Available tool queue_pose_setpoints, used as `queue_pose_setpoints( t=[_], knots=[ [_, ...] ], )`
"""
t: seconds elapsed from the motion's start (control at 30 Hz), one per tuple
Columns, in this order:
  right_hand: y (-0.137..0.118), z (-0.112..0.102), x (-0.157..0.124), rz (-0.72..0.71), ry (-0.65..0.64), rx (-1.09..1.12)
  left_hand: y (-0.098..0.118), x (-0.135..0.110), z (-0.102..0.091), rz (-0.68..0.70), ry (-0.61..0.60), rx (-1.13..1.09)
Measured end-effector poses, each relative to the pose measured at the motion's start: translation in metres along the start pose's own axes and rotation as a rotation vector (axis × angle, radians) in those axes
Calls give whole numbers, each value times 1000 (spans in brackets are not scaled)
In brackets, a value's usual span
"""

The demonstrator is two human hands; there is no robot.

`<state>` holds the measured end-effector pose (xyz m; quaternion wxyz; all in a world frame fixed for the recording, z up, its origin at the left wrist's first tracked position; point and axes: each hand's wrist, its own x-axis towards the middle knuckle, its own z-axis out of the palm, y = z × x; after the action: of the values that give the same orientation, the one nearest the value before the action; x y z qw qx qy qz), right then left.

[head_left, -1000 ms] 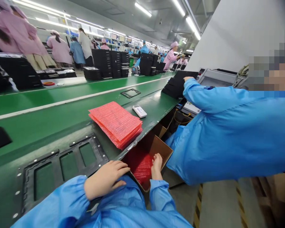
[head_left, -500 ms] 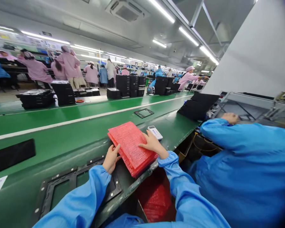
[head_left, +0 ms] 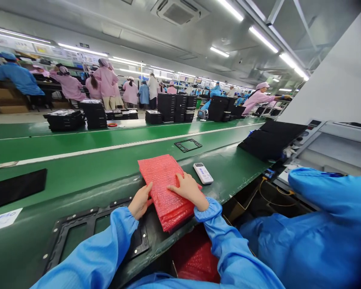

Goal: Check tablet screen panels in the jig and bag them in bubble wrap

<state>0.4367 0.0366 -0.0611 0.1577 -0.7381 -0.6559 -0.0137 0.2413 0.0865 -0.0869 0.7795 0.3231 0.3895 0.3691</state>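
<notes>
A stack of red bubble-wrap bags lies at the near edge of the green bench, turned at an angle. My left hand holds its left edge, thumb on top and the other fingers at the side, partly hidden. Flat across the right part of the top bag lies my right hand, fingers spread. Just right of the stack is a small white device with a dark screen. A black frame with several round silver dots lies under my left forearm. More red bubble-wrap shows below the bench edge.
A thin black frame lies farther back on the green surface. A black panel and a white paper are at left. Black trays lean at right, near a co-worker's blue sleeve. Stacked black trays stand beyond.
My right hand has slid left, farther onto the top bag, uncovering more of the white device. My left hand keeps its hold. The view has shifted, and the co-worker's hand is out of sight.
</notes>
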Motion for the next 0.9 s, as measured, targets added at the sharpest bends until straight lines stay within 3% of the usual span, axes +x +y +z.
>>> queue_pose_setpoints(
  t=[0.17, 0.33, 0.43, 0.53, 0.57, 0.63, 0.7, 0.73, 0.9],
  knots=[
    [-28, -1, -5, -91, 11, 50, 16, -7, -8, -114, -15, -58],
    [-60, 2, -25, -256, -27, 173, 38, -53, -43, -202, -4, -125],
    [-75, 9, -43, -288, 18, 506, 45, -97, -61, -194, 46, -221],
    [-92, 16, -60, -175, 46, 1132, 44, -139, -77, -128, 132, -271],
    [-98, 17, -65, -132, -10, 1353, 43, -152, -83, -87, 171, -268],
    [-111, 18, -74, -96, -255, 1721, 39, -173, -95, 4, 262, -256],
    [-125, 17, -80, -113, -515, 1911, 38, -191, -103, 50, 339, -259],
    [-131, 17, -82, -118, -582, 1952, 40, -197, -105, 41, 368, -269],
    [-157, 30, -76, -34, -536, 1949, 68, -213, -98, -120, 543, -279]
  ],
)
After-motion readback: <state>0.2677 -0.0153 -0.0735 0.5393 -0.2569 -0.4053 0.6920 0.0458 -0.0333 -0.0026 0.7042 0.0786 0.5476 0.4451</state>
